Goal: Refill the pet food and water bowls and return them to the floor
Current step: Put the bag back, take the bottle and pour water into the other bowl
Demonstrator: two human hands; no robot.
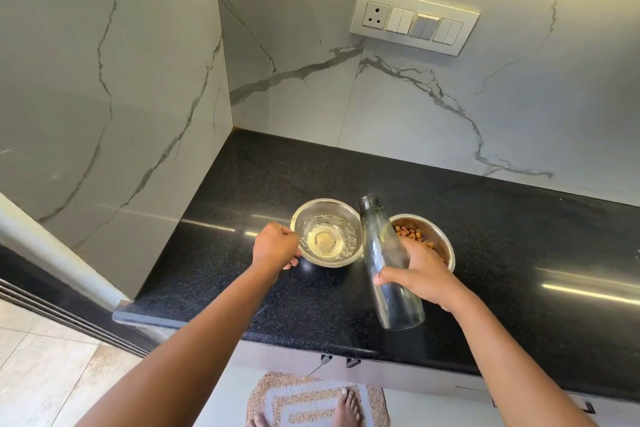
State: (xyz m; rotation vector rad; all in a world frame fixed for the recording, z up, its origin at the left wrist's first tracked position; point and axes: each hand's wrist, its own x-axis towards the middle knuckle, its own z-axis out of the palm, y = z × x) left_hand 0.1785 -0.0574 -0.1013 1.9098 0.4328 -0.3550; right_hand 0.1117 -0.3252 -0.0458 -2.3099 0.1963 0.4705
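1. The right hand (420, 276) was wrapped around the middle of the water bottle (388, 263), thumb on the near side and fingers curled behind it, holding it above the black counter (242, 288).
2. The bottle's long axis ran from its base, low and toward the person, up to its dark capped neck, which pointed away and slightly left. It leaned only a little from upright, and it looked almost empty.
3. The left hand (275, 246) was closed on the near left rim of the water bowl (327, 232), steadying it; the bowl sat on the counter just left of the bottle and held clear water with ripples on the surface.
4. The food bowl (440, 239) sat beyond and partly beneath the right hand, with brown kibble (410, 234) showing inside.
5. By my reading, both bowls were filled, so the step in hand was finishing the pour and parting with the bottle.
6. To do that well, the bottle should be brought fully upright before it is set down, and placed to the right hand's outer side, well clear of both rims, so a knock does not tip the kibble.
7. The left hand's grip on the rim should stay firm and level; a filled steel bowl would slop if it was tilted during lifting.
8. A floor mat (317, 400) lay below the counter edge, between the two forearms, a likely spot for returning the bowls.
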